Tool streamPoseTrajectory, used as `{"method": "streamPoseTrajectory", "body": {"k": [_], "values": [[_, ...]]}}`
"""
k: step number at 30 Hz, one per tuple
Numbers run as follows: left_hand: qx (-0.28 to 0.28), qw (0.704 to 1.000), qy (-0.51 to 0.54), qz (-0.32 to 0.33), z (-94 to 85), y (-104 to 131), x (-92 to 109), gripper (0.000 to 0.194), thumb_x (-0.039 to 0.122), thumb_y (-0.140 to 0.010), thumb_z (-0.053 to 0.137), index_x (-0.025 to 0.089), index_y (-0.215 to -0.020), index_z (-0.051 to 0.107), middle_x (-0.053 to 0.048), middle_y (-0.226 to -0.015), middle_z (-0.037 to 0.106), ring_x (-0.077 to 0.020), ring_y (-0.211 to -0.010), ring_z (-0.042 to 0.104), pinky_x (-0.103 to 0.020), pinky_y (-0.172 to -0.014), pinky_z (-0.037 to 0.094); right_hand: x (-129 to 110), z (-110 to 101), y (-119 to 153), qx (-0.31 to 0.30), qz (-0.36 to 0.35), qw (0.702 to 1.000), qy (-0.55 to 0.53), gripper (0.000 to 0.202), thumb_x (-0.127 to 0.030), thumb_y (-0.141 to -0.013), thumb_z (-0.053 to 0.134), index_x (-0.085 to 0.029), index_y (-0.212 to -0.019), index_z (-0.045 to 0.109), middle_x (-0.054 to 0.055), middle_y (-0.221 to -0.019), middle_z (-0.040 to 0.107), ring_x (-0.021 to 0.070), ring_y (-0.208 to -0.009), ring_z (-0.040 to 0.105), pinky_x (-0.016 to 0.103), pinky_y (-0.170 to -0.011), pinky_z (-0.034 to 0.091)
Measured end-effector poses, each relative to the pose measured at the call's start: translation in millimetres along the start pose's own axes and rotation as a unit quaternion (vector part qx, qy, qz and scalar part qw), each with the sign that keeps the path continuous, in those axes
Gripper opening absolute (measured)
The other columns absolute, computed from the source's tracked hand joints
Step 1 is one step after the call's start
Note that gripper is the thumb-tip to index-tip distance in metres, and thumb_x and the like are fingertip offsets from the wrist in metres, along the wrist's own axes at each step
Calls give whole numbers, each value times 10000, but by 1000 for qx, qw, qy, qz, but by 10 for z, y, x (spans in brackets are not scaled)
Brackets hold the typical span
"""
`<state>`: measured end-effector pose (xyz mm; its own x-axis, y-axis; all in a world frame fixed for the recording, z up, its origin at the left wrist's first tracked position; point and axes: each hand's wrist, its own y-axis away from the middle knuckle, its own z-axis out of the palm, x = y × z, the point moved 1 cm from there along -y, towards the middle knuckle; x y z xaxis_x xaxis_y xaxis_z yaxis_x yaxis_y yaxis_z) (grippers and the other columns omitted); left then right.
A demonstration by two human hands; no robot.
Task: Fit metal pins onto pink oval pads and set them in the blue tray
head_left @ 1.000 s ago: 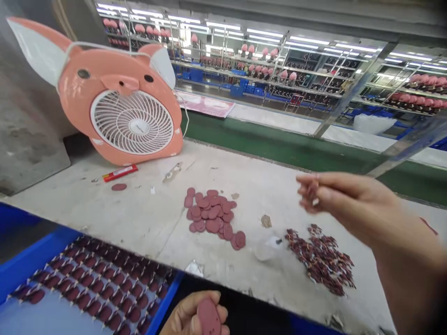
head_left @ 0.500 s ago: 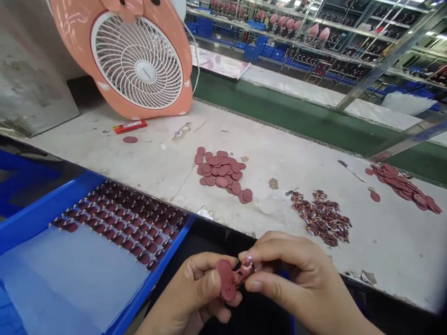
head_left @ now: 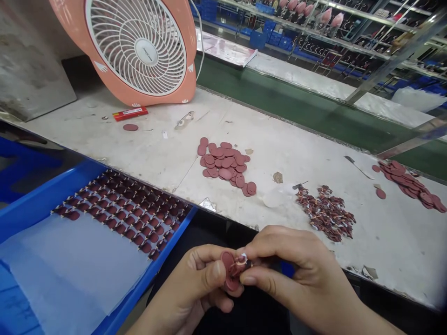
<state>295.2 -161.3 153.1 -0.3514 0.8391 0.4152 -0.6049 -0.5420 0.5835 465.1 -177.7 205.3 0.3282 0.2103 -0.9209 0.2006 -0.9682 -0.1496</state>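
Between thumb and fingers, my left hand holds a dark red oval piece at the lower middle. My right hand pinches a small dark red strap piece with a white tip, which lies against the face of the oval. Fingertips cover part of both pieces. Beyond my hands is a pile of red ovals on the white table. A heap of small strap pieces lies beyond my right hand.
At the left, a blue tray holds rows of assembled pieces and a translucent sheet. An orange fan stands at the back left. More red ovals lie at the right. A green belt runs behind the table.
The strap piece has moved left, over the face of the oval, and my right hand has come closer to my left. The camera view has shifted slightly.
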Motion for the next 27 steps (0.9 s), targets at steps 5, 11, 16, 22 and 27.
{"method": "streamPoseTrajectory", "body": {"k": [5, 11, 16, 22, 27], "values": [[1, 1000, -6, -5, -13, 4, -1, 329, 422, -546, 903, 147, -679, 782, -1, -563, 671, -64, -517, 580, -125, -462, 493, 26, -11, -2, -22, 12, 1000, 7, 128, -92, -804, 758, -177, -896, 732, -17, -738, 726, 60, -684, 650, 95, -678, 491], [3, 1000, -8, -8, 11, 3, 11, 339, 424, -540, 904, 139, -681, 788, 1, -564, 664, -55, -512, 564, -117, -456, 487, 27, -28, -3, -35, 9, 999, 9, 99, -123, -822, 753, -156, -914, 742, -3, -748, 723, 63, -693, 661, 115, -687, 495], [10, 1000, -8, -7, 26, 7, 21, 338, 423, -526, 909, 144, -673, 787, 2, -560, 667, -54, -506, 562, -113, -449, 481, -6, -34, -27, -49, -4, 999, 13, 62, -128, -842, 733, -162, -893, 731, -2, -774, 735, 72, -716, 673, 133, -710, 507], [28, 999, -12, 21, 11, 6, -6, 356, 425, -531, 908, 138, -707, 791, 2, -553, 666, -60, -505, 563, -114, -441, 472, -9, -35, -61, -49, -26, 998, 14, 73, -108, -834, 732, -159, -886, 727, 7, -771, 733, 82, -716, 677, 138, -704, 519], [56, 997, -1, 46, -7, 9, -48, 342, 404, -550, 905, 153, -755, 796, 1, -590, 701, -79, -538, 603, -129, -451, 474, 30, -17, -65, -54, -45, 997, 24, 98, -108, -835, 730, -149, -924, 723, 26, -784, 725, 99, -727, 677, 165, -690, 530]]}}
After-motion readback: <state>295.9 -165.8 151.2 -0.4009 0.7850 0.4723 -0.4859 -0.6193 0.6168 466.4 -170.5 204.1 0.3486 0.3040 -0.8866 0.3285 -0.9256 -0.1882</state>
